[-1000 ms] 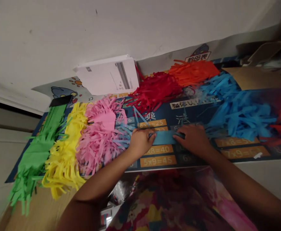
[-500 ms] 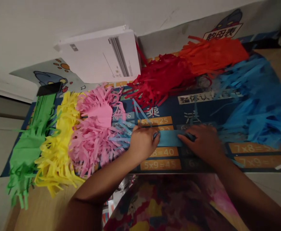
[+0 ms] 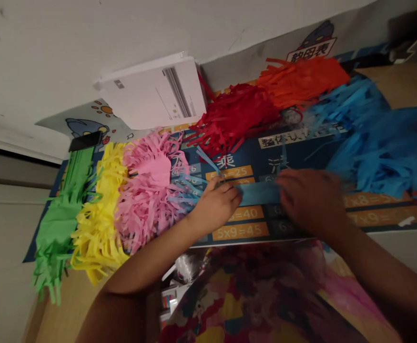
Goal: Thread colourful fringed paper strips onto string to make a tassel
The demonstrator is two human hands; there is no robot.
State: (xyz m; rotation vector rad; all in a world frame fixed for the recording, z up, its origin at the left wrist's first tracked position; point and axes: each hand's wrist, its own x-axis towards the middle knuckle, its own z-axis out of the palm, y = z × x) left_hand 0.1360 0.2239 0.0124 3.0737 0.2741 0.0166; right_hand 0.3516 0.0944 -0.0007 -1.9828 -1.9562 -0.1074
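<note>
A folded strip of blue paper (image 3: 259, 193) lies on the dark multiplication-table mat (image 3: 240, 231) between my hands. My left hand (image 3: 216, 206) is closed, pinching the strip's left end against the mat. My right hand (image 3: 311, 197) covers the strip's right end; it is smeared by motion and its fingers do not show clearly. Loose thin blue strips (image 3: 187, 188) trail to the left of my left hand, toward the pink fringe.
Fringed paper lies in piles: green (image 3: 60, 224), yellow (image 3: 96, 214), pink (image 3: 147, 190), red (image 3: 235, 116), orange (image 3: 301, 81), blue (image 3: 380, 143). A white stack of paper (image 3: 154, 93) leans at the wall. A dark phone (image 3: 85, 141) sits at far left. Colourful patterned clothing (image 3: 265, 295) fills the bottom.
My right hand has slid to the right along the blue strip and now blurs. My left hand keeps its pinch on the left end. The camera view shifted slightly.
</note>
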